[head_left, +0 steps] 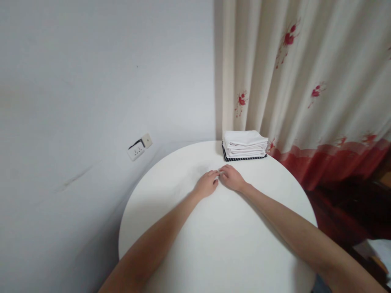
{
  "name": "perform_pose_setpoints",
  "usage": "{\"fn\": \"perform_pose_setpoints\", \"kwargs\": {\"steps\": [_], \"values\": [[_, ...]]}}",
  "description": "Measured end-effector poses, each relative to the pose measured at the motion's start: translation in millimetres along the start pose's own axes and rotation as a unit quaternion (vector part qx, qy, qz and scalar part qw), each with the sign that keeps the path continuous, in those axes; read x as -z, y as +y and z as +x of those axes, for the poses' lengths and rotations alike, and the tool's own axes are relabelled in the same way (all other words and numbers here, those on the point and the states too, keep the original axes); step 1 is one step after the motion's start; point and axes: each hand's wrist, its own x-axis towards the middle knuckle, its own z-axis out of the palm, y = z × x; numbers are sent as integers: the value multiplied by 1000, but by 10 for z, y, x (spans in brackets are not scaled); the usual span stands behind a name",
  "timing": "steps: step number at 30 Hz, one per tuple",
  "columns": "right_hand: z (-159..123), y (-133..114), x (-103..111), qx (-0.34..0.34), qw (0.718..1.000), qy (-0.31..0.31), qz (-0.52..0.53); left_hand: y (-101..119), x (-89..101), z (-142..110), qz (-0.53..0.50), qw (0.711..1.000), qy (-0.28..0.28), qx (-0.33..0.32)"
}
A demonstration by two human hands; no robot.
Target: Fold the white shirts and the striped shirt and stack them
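My left hand (pixel 208 183) rests palm down on a round white table (pixel 220 232), its fingers stretched forward and to the right. Beside it my right hand (pixel 231 177) also lies palm down, fingers loosely bent toward the left. The fingertips of both hands meet or nearly meet; whether they touch is too small to tell. Neither hand visibly holds anything. Just beyond the right hand is a neat stack of folded white cloths (pixel 244 144). Under the stack lies a dark cloth with white stripes (pixel 227 158), of which only the edge shows.
A pale wall (pixel 106 73) borders the table on the left, with a socket (pixel 136 151) and a second wall plate (pixel 147 140). A cream curtain (pixel 262 81) with red flowers and a red hem hangs behind the stack. A white object (pixel 378 252) is partly visible at lower right.
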Motion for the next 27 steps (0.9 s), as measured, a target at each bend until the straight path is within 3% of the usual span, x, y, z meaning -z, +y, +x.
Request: {"fn": "perform_pose_setpoints", "kwargs": {"steps": [4, 7, 11, 17, 20, 23, 27], "values": [[191, 103, 239, -21, 989, 142, -37, 0, 3, -48, 1, 1000, -3, 5], [418, 308, 508, -89, 967, 226, -83, 13, 17, -49, 2, 1000, -10, 15], [620, 651, 819, -179, 950, 226, -118, 37, 57, -38, -3, 1000, -16, 25], [694, 860, 1082, -178, 953, 219, -110, 49, 79, -60, -54, 998, 2, 31], [756, 723, 1127, -165, 952, 238, -100, 53, 80, -49, -136, 988, 47, 61], [857, 411, 1110, -112, 963, 230, -82, -12, 195, 43, -179, 969, 122, 116], [945, -211, 978, 57, 988, 143, -29, -324, 675, 192, -186, 922, 266, 211]]}}
